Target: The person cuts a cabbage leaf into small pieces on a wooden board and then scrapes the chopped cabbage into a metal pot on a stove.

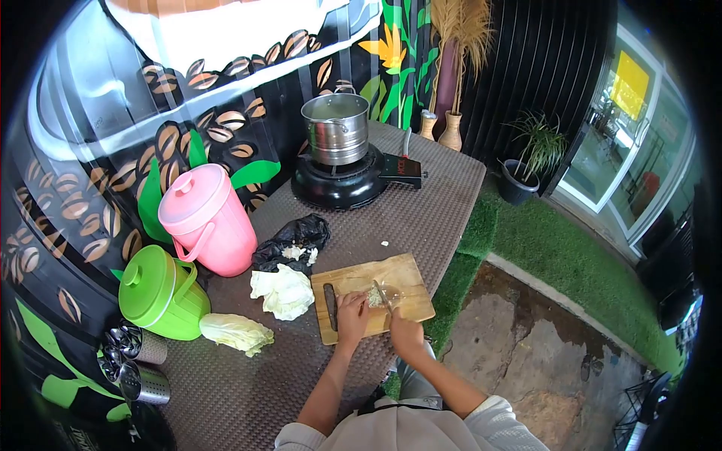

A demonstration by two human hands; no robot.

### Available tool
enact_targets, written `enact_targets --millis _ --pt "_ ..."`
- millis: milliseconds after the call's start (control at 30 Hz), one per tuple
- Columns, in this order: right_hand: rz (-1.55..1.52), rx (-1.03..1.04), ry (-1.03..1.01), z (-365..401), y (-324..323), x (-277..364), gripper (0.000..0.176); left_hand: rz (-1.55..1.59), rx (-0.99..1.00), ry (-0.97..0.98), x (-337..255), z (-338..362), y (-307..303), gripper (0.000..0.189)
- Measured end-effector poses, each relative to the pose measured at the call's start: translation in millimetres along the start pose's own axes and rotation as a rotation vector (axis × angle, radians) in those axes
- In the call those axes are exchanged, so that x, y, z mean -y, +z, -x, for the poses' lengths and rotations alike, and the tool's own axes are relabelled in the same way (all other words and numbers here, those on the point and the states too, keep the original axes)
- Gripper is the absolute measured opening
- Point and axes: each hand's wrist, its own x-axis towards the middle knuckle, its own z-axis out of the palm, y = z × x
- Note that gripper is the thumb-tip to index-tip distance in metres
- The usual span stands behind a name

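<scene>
A wooden cutting board [410, 289] lies on the table near me, with a long dark slot at its left end. Pale, finely chopped pieces [374, 295] are heaped at its middle, too small to name for sure. My left hand [352, 310] rests on the board, its bent fingers together against the left side of the heap. In my right hand [407, 335] is a knife [383, 295]; its handle is hidden in the closed fingers and its blade points away from me, over the pieces. Thin pale scraps lie right of the blade.
Cabbage leaves [283, 292], a napa cabbage piece [237, 334] and a black plastic bag [293, 239] lie left of the board. Behind stands a steel pot [335, 129] on a black stove [338, 180]. Pink [210, 218] and green lidded buckets [165, 293] and cutlery holders [145, 383] line the left.
</scene>
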Motion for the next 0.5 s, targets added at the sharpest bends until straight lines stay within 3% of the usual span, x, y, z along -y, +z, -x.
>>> enact_targets --millis 133,333,467,500 --pt "-0.077 -0.009 0.064 -3 1 7 0.029 -0.012 -0.012 0.013 0 0 1 0.018" --pt "-0.128 0.102 -0.143 -16 -46 -5 0.031 -0.023 -0.002 0.036 2 1 -1 0.016" --pt "0.008 0.011 0.006 8 10 15 0.026 0.001 -0.011 0.021 -1 1 -2 0.016" --pt "0.06 -0.102 -0.005 13 14 20 0.026 0.0 -0.012 0.022 -1 1 -2 0.016"
